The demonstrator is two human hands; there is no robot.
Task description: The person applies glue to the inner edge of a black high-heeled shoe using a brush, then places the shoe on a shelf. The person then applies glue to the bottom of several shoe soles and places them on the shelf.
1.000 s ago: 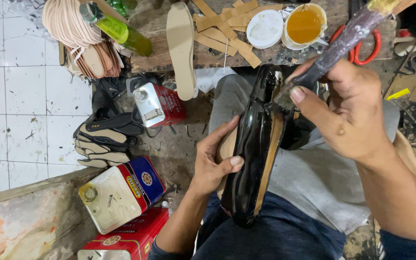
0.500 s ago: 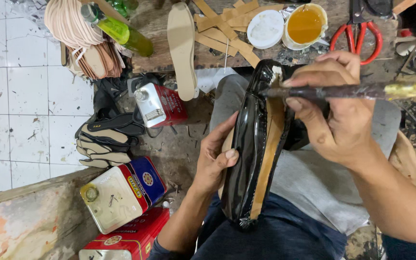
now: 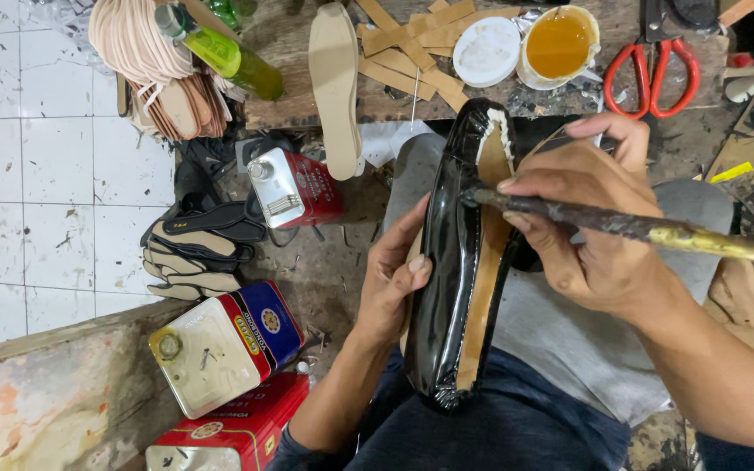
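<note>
Two hands busy | left hand (image 3: 392,277) grip clasps black shoe (image 3: 448,262); right hand (image 3: 591,228) grip pinches brush (image 3: 621,225)

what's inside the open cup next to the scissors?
The cup holds an amber-yellow liquid, likely glue, nearly to the rim. Its white lid lies alongside, off. The liquid hides the bottom, so depth cannot be told.
</note>
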